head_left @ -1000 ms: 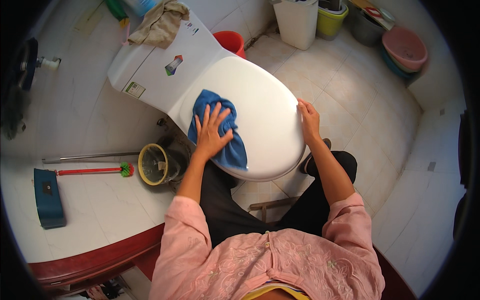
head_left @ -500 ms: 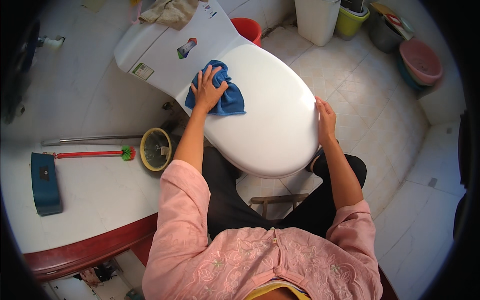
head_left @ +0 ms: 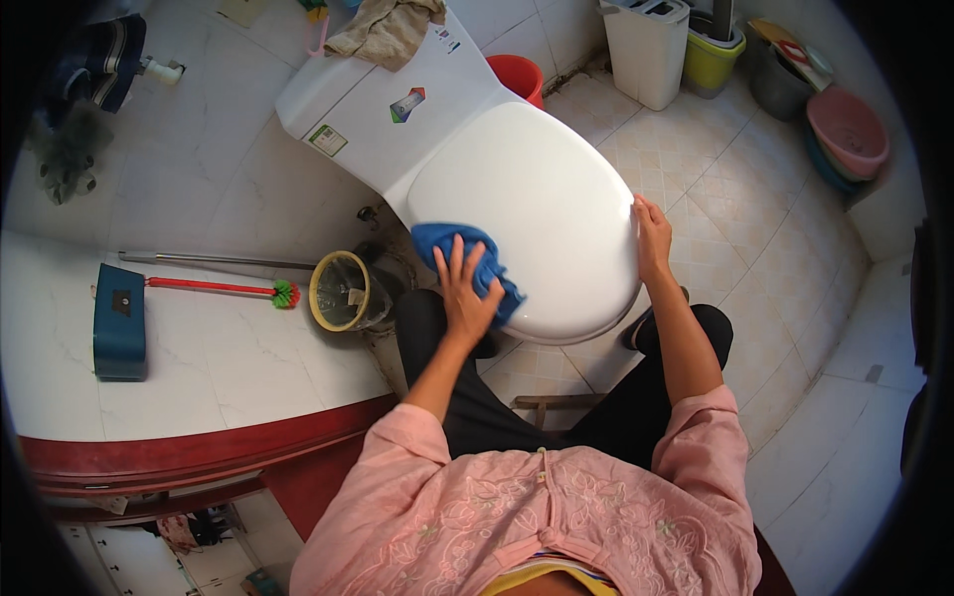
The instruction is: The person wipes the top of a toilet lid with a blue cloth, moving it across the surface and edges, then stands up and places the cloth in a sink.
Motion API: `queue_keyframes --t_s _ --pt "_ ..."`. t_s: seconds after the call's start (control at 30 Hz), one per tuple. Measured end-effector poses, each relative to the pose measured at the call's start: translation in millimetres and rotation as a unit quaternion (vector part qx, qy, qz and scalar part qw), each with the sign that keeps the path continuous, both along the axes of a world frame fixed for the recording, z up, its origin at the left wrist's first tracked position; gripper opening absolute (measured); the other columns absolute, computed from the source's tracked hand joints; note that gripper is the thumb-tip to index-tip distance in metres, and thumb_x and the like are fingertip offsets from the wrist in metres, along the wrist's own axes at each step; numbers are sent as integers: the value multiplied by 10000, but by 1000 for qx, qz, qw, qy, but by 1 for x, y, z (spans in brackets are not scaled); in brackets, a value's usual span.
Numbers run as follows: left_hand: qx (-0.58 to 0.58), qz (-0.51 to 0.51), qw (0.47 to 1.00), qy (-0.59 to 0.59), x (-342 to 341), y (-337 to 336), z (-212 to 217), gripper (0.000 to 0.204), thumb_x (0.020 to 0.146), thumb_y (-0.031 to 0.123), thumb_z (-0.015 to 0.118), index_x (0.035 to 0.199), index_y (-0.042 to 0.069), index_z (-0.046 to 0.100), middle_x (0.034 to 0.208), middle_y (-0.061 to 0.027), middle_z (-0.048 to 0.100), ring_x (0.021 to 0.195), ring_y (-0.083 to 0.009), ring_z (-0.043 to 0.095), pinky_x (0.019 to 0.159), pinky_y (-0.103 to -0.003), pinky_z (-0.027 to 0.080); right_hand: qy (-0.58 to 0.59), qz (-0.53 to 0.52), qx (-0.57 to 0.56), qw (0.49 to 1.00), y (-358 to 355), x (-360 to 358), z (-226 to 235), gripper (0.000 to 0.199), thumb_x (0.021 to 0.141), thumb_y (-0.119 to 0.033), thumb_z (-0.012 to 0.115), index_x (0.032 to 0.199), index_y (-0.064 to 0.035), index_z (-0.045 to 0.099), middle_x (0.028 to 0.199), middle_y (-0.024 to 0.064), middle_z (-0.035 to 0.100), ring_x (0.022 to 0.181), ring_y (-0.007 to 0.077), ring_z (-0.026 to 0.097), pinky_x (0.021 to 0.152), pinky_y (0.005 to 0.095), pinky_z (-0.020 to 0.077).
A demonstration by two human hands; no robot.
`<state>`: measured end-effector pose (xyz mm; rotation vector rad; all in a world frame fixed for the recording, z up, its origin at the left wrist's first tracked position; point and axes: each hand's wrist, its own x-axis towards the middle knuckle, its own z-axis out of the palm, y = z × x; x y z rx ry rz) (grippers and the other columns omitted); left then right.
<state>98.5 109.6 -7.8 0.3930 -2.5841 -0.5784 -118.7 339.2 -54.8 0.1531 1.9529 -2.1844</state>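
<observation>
A white toilet [head_left: 397, 109] stands at the centre with its lid [head_left: 547, 209] down. My left hand [head_left: 469, 298] presses a crumpled blue cloth [head_left: 442, 236] onto the lid's near left edge, its fingers bent over the fabric. Part of the cloth hangs past the rim. On the opposite side, my right hand [head_left: 652, 240] holds the right edge of the lid, with its fingertips curled at the rim and their undersides hidden.
A beige cloth [head_left: 386, 32] drapes over the tank. To the left are a yellow-rimmed bin [head_left: 320, 298], a red-handled brush [head_left: 214, 287] and a blue-green box [head_left: 120, 343] on a white counter. A red bucket [head_left: 517, 77], white bin [head_left: 648, 55] and pink basin [head_left: 847, 129] stand farther back.
My left hand has slid the blue cloth from beside the tank toward me along the lid's left edge. The right hand stays at the lid's right edge. The view has shifted slightly.
</observation>
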Motion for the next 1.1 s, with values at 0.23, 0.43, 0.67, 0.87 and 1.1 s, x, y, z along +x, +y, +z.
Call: queue_keyframes --t_s 0.23,0.43,0.67,0.87,1.1 --pt "-38 -35 997 -63 17 49 8 655 756 349 646 1368 236 442 1526 -124 243 1407 -446 111 1061 -679 117 -2 -6 -4 1000 1 -4 -11 408 901 -331 570 1185 -42 620 1093 58 626 981 146 550 877 274 423" --pt "-46 -15 988 -149 -65 -12 31 637 805 371 624 1398 256 424 1540 -70 236 1430 -363 112 1081 -662 30 -8 -7 -2 1000 3 -2 -15 392 903 -323 575 1175 -45 626 1065 44 632 963 127 546 870 257 420" --pt "-65 1 981 -181 -167 -60 26 646 801 491 580 1402 317 420 1534 -43 265 1431 -340 142 1080 -667 -4 -17 -12 11 1000 2 4 6 385 929 -309 566 1185 -24 614 1037 31 625 949 107 537 849 229 411" --pt "-79 6 973 -215 -244 -73 25 635 812 522 551 1398 309 429 1522 -45 297 1430 -332 160 1068 -690 10 -34 -16 9 999 3 6 10 502 958 -439 499 1178 -1 606 1081 60 623 1008 138 535 905 258 397" --pt "-71 13 969 -238 -287 -49 27 647 791 542 549 1378 284 467 1510 -37 325 1433 -337 149 1069 -694 8 -80 -64 -102 989 1 6 28 635 963 -515 409 1334 -3 468 1181 142 581 1103 209 530 1005 323 361"
